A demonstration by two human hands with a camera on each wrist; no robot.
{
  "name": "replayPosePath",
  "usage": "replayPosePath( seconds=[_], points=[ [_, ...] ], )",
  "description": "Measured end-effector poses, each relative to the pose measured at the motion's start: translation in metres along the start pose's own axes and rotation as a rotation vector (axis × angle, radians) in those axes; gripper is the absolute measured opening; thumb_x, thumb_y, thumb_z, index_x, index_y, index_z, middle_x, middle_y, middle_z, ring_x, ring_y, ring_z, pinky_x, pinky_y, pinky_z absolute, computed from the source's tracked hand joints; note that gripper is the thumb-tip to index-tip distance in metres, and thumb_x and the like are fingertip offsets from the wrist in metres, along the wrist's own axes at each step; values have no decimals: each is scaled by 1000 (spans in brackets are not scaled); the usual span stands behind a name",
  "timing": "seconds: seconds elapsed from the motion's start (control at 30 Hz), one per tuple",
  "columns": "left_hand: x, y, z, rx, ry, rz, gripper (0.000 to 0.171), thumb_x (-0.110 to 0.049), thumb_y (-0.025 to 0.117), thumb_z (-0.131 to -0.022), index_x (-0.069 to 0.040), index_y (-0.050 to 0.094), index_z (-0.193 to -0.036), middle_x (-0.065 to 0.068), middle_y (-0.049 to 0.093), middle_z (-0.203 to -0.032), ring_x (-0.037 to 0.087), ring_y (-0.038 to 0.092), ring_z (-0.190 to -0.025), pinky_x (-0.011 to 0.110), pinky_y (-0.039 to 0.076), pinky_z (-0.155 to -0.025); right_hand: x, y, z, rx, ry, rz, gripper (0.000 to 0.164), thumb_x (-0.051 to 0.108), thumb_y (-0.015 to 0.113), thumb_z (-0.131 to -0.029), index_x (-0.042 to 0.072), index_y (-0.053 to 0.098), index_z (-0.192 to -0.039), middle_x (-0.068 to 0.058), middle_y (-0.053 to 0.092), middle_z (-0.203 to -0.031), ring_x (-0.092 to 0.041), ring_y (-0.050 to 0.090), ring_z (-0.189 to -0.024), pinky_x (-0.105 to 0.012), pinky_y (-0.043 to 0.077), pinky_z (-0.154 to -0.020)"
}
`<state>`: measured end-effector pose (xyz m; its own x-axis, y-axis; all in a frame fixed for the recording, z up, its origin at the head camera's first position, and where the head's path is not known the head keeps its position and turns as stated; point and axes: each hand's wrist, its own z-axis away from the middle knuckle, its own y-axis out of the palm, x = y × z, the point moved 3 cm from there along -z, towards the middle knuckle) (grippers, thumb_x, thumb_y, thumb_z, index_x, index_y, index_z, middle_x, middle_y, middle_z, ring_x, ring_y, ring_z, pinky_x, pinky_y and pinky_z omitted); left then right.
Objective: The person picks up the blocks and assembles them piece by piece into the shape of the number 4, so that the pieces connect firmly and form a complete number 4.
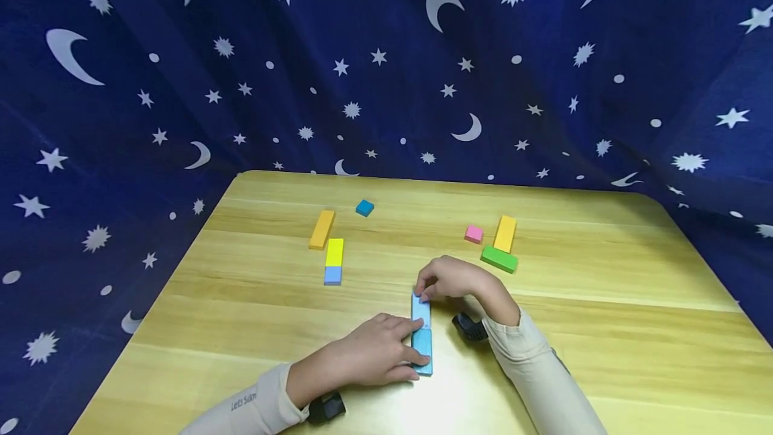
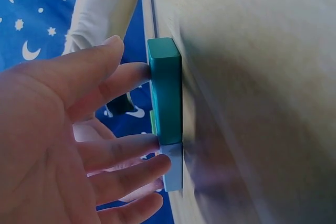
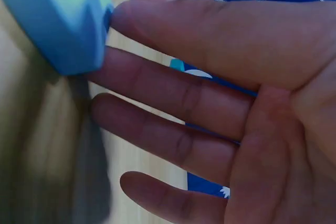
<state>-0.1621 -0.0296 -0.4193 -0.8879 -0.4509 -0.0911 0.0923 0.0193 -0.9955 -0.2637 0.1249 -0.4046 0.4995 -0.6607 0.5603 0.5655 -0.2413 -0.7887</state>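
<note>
Pale L sleeve [image 1: 260,400] nearest; teal block [image 1: 423,342] nr-centre on table [image 1: 229,327], end-to-end w/ lt-blue block [image 1: 421,311] beyond. L hand [image 1: 377,353], fingers spread, touches both; R hand [image 1: 457,278] pinches latter's far end. Farther R: green block [image 1: 499,260], pink block [image 1: 474,233]; farther L: yellow block [image 1: 335,252].

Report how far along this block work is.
Seemingly done: the yellow block and periwinkle block lie end to end. In hand: the left hand has fingers on the teal block and light blue block, also end to end, while the right hand touches the latter's far end. Perhaps left: the blue block and pink block, each lying apart.
</note>
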Motion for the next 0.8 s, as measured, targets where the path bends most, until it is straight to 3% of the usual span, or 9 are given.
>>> replayPosePath(
  seconds=[0.1, 0.2, 0.4, 0.53, 0.67, 0.8],
  points=[
    [-1, 0, 1, -1, 1, 11, 32, -48, 45, -92, -38, 59, -118, 8, 46, -138, 19, 46, -123, 34, 43, -95, -2, -4, -4, 23, 4, -11, 8, 14, 66, -82, 10, 71, -87, 3, 69, -84, -4, 58, -77, -20, 47, -72],
    [-2, 0, 2, 9, 3, 27, 32, -48, 44, -92, -38, 59, -119, 8, 46, -138, 20, 46, -124, 35, 42, -95, -5, -8, -4, -11, 31, -34, 13, 12, 64, -84, 7, 69, -94, -2, 69, -92, -12, 62, -86, -26, 50, -77],
    [-3, -1, 5, 6, 3, 30, 31, -46, 45, -92, -37, 60, -118, 9, 46, -137, 20, 47, -123, 34, 42, -96, -17, -23, 0, -276, 114, -12, 33, 12, 62, -86, 3, 59, -117, -16, 58, -120, -34, 52, -114, -47, 42, -94],
    [-3, -1, 5, -5, 0, 26, 30, -46, 45, -92, -37, 61, -117, 9, 47, -137, 19, 48, -122, 33, 42, -96, -35, -31, 7, -395, 192, 10, 39, 10, 60, -86, -2, 53, -123, -24, 47, -129, -40, 45, -118, -52, 36, -98],
    [-2, 0, 4, -20, 2, 19, 30, -46, 45, -92, -38, 61, -116, 8, 48, -136, 19, 48, -121, 32, 41, -96, -56, -36, 16, -429, 285, 82, 44, 9, 59, -86, -7, 48, -126, -33, 38, -133, -47, 43, -116, -56, 36, -95],
    [-2, 0, 4, -31, 7, 13, 29, -45, 45, -93, -38, 62, -115, 8, 48, -135, 19, 48, -121, 32, 42, -96, -71, -38, 26, -435, 398, 151, 46, 11, 60, -85, -9, 48, -125, -34, 37, -132, -50, 38, -119, -63, 34, -93]
  ],
)
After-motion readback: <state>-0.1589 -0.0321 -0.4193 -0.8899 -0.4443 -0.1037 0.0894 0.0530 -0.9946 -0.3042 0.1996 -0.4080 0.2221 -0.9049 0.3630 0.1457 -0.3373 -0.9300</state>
